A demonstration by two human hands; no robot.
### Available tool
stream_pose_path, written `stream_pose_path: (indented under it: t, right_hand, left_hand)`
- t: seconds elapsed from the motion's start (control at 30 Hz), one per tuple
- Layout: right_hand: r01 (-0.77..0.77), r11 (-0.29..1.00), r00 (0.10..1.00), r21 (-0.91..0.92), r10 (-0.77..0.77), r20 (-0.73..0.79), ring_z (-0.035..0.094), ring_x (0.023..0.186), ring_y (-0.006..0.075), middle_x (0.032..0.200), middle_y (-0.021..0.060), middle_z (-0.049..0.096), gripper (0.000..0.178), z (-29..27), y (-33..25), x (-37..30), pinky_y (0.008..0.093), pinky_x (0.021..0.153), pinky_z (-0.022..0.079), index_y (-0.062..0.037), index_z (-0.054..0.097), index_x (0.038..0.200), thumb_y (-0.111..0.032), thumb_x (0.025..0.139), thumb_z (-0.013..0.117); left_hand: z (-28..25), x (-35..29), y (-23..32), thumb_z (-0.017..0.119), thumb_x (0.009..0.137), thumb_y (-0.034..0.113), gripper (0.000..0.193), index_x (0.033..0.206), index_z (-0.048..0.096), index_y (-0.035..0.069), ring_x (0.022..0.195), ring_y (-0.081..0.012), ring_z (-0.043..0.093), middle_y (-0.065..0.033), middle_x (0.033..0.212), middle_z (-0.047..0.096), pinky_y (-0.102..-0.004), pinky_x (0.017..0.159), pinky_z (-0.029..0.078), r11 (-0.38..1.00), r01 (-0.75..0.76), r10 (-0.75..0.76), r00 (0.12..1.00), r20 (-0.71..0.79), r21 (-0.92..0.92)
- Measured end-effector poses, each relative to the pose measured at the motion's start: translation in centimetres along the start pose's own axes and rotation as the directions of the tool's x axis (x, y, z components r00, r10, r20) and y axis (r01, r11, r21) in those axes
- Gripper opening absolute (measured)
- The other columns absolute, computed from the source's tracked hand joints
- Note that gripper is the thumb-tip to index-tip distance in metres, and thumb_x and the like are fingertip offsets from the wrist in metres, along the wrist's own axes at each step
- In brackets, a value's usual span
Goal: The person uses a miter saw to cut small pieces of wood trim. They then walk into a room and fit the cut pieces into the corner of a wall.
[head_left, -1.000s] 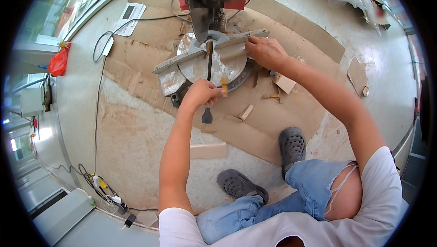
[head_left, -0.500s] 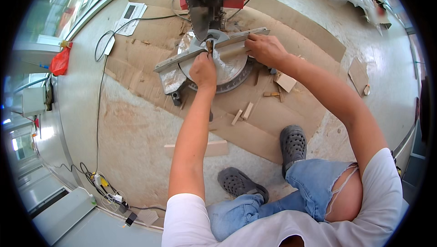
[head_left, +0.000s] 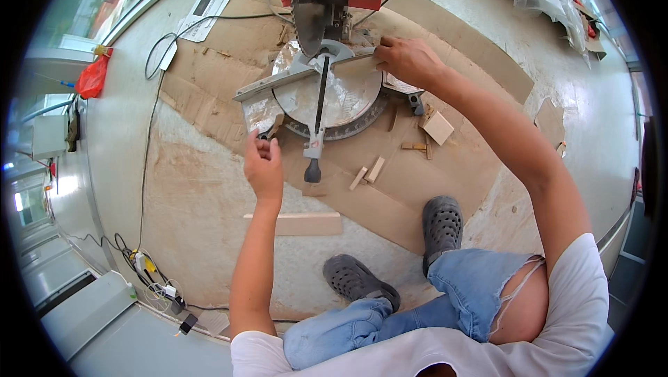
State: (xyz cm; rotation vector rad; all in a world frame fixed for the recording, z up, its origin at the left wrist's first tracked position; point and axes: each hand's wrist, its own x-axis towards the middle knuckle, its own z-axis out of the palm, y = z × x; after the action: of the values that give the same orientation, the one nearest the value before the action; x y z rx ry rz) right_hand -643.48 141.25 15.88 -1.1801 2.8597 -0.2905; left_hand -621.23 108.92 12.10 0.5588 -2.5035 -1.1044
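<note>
The miter saw stands before me with its toothed blade raised above the round table and slot. My left hand is at the saw's front left corner, fingers apart. A small brown wood offcut is just beyond its thumb and fingertips; whether they still touch is unclear. Farther right, my right hand has its fingers curled over the right end of the metal fence. The palm hides that end. The saw's front handle points toward me.
Cardboard sheets lie under the saw. Short wood offcuts and a square wood piece are at the right front, with a longer board nearer me. A black cable runs along the left floor to a power strip.
My left hand has moved from the blade slot toward me and left, and its fingers have spread. The brown offcut has left the slot. My right hand stays on the fence.
</note>
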Motion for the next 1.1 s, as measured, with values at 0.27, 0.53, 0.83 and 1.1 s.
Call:
stream_pose_path:
  t: [0.27, 0.53, 0.83, 1.1]
  right_hand:
    - [0.053, 0.979, 0.998, -0.195, -0.043, 0.053, 0.062, 0.112, 0.029, 0.11, 0.0096, 0.068, 0.036, -0.9, -0.2, 2.1, 0.0414, 0.092, 0.053, -0.0066, 0.069, 0.11, -0.035, 0.089, 0.074]
    - [0.117, 0.976, 0.991, -0.185, -0.103, 0.082, 0.064, 0.106, 0.0305, 0.103, 0.011, 0.068, 0.033, 0.1, 2.0, 1.3, 0.0431, 0.089, 0.053, -0.0035, 0.067, 0.1, -0.035, 0.092, 0.07]
    - [0.082, 0.98, 0.996, -0.179, -0.074, 0.051, 0.062, 0.107, 0.0308, 0.105, 0.0097, 0.067, 0.033, 0.3, 1.8, 0.9, 0.0429, 0.088, 0.054, -0.0036, 0.065, 0.101, -0.035, 0.092, 0.07]
    - [0.054, 0.98, 0.997, -0.19, -0.041, 0.072, 0.06, 0.111, 0.0313, 0.106, 0.0099, 0.065, 0.039, 0.1, 1.3, 0.9, 0.0443, 0.089, 0.055, -0.0021, 0.061, 0.104, -0.04, 0.094, 0.068]
  left_hand:
    - [2.9, -6.2, 1.4, 0.082, 0.086, 0.035, 0.06, 0.121, 0.058, -0.008, 0.076, -0.0177, 0.061, -0.0098, 0.087, 0.064, -0.0322, 0.072, 0.052, 0.956, 0.242, -0.29, 0.863, 0.413, 0.166]
    - [5.3, -5.4, -3.6, 0.073, 0.076, 0.022, 0.055, 0.121, 0.055, -0.004, 0.093, -0.0397, 0.067, -0.0228, 0.1, 0.068, -0.0454, 0.083, 0.052, 0.881, 0.471, -0.415, 0.724, 0.551, 0.045]
    - [4.9, -4.0, -5.9, 0.07, 0.074, 0.014, 0.054, 0.122, 0.051, -0.003, 0.069, -0.0224, 0.061, -0.0119, 0.086, 0.063, -0.0363, 0.061, 0.05, 0.948, 0.313, -0.296, 0.79, 0.538, 0.062]
    - [2.4, -1.3, -5.1, 0.073, 0.071, 0.016, 0.057, 0.12, 0.055, -0.005, 0.096, -0.0399, 0.069, -0.0234, 0.101, 0.069, -0.0426, 0.085, 0.053, 0.954, 0.283, -0.289, 0.779, 0.557, 0.099]
